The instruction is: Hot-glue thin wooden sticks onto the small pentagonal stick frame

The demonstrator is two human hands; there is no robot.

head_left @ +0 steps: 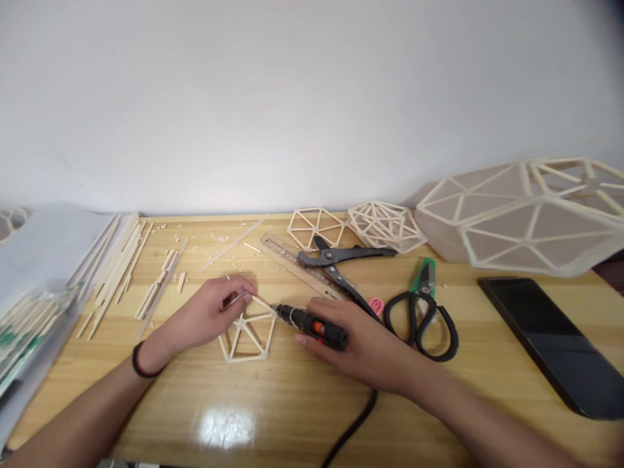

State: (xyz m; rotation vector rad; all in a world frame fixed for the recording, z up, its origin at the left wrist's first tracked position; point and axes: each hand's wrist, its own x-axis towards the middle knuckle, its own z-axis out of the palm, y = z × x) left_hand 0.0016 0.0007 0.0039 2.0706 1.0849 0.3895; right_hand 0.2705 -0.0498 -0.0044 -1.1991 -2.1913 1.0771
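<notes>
My left hand pinches a thin wooden stick at the upper edge of a small hexagon frame made of sticks with spokes meeting in the middle. The frame lies on the table below my fingers. In my right hand is a black hot glue gun with an orange part and a red light. Its nozzle points left and meets the frame's upper right corner; whether glue is coming out cannot be seen. A black cord runs from under my right wrist toward the front edge.
Cut sticks lie at left beside a bag of sticks. Behind my hands are a ruler, black cutters and finished hexagon frames. Black-handled scissors, a phone and a large stick dome occupy the right.
</notes>
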